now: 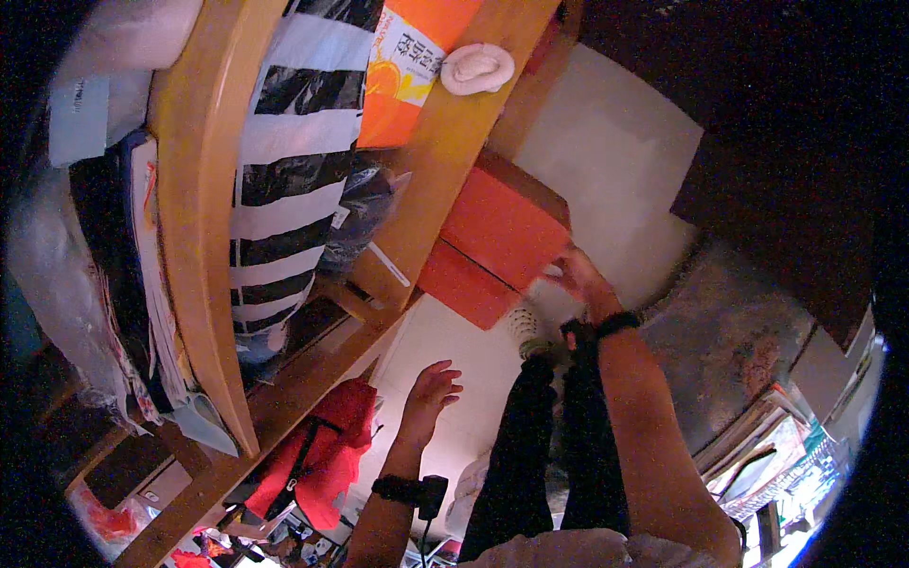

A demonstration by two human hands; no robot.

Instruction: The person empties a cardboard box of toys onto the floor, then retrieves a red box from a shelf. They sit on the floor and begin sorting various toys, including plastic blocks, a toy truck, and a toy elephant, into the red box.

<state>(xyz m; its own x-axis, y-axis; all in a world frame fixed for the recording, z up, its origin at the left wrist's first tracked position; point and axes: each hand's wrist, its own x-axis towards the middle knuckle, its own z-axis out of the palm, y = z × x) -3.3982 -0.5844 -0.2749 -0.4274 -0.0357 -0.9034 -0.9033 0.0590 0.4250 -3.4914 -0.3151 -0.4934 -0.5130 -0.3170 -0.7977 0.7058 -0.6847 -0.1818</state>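
My right hand [579,273] is at the lower right end of a red box [504,227], its fingers against or just beside the end; whether it grips the box is unclear. The box has a dark seam across it and sits beside the wooden bunk frame. My left hand [433,394] hangs in the air below the box, fingers apart and nothing in it. Both wrists wear black bands. A pale coiled item [477,69] lies on the wooden rail [454,135] above the box.
A black-and-white striped bag [295,192] and an orange package [387,121] are on the wooden shelf at left. A red bag [319,454] lies low left. Papers [760,447] fill a basket at lower right. My legs stand over the pale floor [454,348].
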